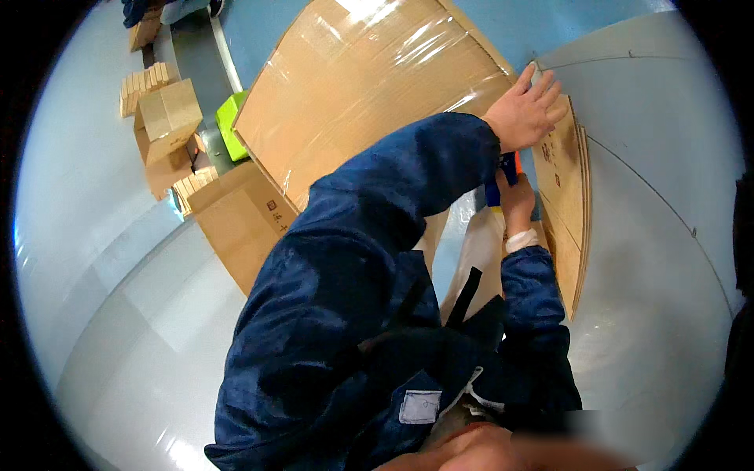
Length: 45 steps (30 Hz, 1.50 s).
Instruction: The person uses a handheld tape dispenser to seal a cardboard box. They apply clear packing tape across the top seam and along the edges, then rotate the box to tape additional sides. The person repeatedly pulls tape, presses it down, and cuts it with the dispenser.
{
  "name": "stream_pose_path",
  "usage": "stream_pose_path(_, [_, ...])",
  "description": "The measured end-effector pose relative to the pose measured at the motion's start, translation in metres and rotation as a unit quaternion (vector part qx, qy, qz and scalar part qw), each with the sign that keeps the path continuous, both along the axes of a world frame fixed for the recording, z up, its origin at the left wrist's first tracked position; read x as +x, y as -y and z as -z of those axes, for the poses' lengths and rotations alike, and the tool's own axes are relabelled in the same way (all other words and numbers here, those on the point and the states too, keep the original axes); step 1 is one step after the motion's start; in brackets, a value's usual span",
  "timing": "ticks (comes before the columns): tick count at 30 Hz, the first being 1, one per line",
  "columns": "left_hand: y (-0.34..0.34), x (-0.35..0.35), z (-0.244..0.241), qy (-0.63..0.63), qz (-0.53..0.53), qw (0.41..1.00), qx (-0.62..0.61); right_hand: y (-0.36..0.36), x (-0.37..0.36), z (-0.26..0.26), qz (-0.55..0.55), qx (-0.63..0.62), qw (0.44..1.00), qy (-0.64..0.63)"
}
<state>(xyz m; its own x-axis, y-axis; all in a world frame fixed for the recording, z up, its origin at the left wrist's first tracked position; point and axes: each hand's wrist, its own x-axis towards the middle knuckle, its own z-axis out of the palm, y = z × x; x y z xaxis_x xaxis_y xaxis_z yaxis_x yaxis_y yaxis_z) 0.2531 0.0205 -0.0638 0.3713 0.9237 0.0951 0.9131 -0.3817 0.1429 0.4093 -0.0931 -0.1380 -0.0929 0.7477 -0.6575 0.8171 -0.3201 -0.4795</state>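
Observation:
My left hand (526, 115) reaches across to the right, palm down and fingers apart, beside the right edge of a large cardboard piece (359, 100) covered in shiny clear film. A small white thing (535, 72) shows by its fingertips; whether they touch it is unclear. Just below, my right hand (517, 197) is closed around a blue tool with an orange part (510, 168), partly hidden by my left wrist and sleeve; its kind cannot be told. Right of both hands stand several flat cardboard sheets (562, 194), bearing printed marks.
A cardboard carton (241, 218) is left of my left arm. Beyond it are a lime-green container (231, 126), an open cardboard box (168, 120) and bundles of folded cardboard (144, 85). Another person's feet and dark clothing (185, 9) show at the top left.

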Motion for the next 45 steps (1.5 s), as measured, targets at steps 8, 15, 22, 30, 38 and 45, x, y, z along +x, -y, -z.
stream_pose_path(8, [0.027, -0.049, -0.013, 0.217, -0.072, 0.972, -0.045, -0.016, -0.002, 0.035, -0.099, -0.011, 0.991, 0.088])
stream_pose_path(15, [-0.017, -0.228, -0.011, 0.107, -0.234, 0.966, 0.021, 0.009, -0.009, -0.002, -0.087, -0.010, 0.993, 0.080])
stream_pose_path(22, [-0.013, -0.206, -0.013, 0.036, -0.225, 0.968, 0.109, 0.033, -0.001, 0.000, -0.069, -0.008, 0.996, 0.064])
stream_pose_path(30, [0.040, -0.095, -0.013, 0.046, -0.137, 0.989, -0.022, 0.042, 0.021, -0.014, -0.054, -0.029, 0.995, 0.074])
stream_pose_path(38, [0.151, -0.021, -0.060, 0.211, -0.175, 0.953, -0.131, 0.037, 0.072, -0.059, -0.020, -0.032, 0.999, -0.008])
stream_pose_path(45, [0.361, -0.091, -0.055, 0.147, -0.290, 0.925, -0.198, 0.031, 0.120, -0.063, -0.171, 0.000, 0.983, 0.066])
